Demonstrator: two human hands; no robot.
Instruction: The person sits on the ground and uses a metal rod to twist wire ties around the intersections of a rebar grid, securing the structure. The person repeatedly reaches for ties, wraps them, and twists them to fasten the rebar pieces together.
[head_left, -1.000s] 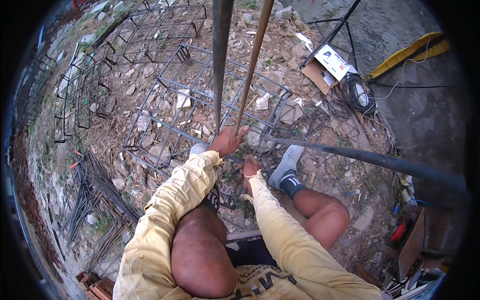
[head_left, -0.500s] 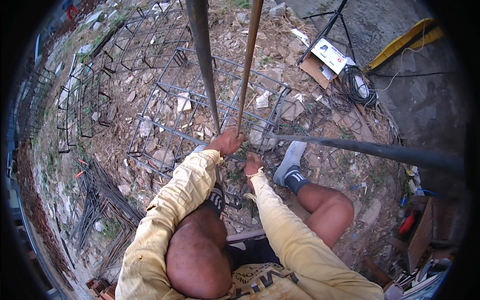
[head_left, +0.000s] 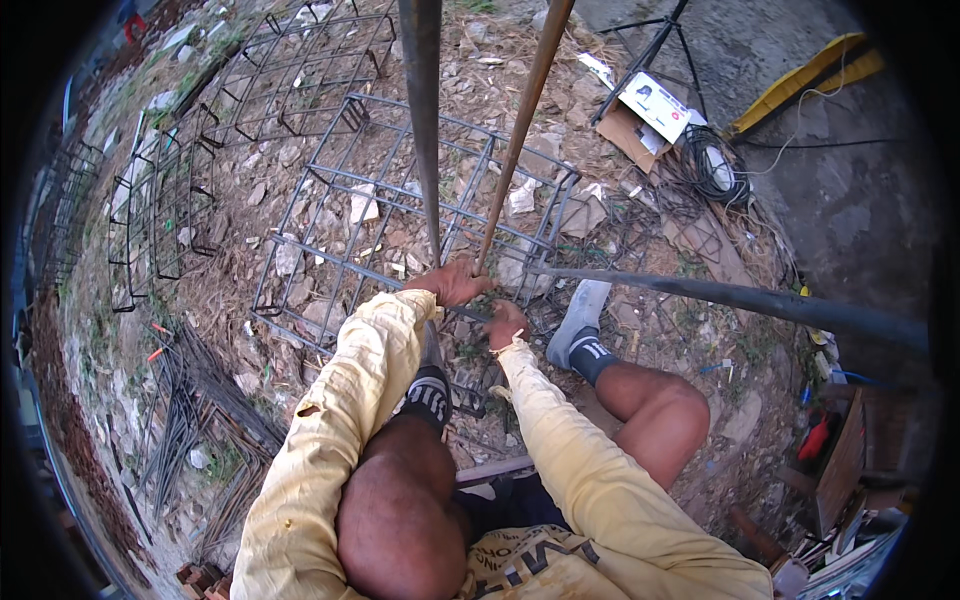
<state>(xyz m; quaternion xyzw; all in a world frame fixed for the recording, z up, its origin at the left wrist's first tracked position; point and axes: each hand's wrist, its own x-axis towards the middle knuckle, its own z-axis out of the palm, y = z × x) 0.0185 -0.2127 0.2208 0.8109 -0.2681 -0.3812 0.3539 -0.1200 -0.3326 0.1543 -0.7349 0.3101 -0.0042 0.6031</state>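
Sleeves: long, pale yellow, loose and creased, covering both arms to wrists. Small tear in left sleeve (head_left: 308, 408). Right sleeve (head_left: 590, 480) intact, cuff tight at wrist. Left hand (head_left: 455, 282) and right hand (head_left: 505, 322) bare, no gloves. Dark shorts, knees bare. Black socks (head_left: 430, 392) with white lettering. Grey shoe (head_left: 580, 312).
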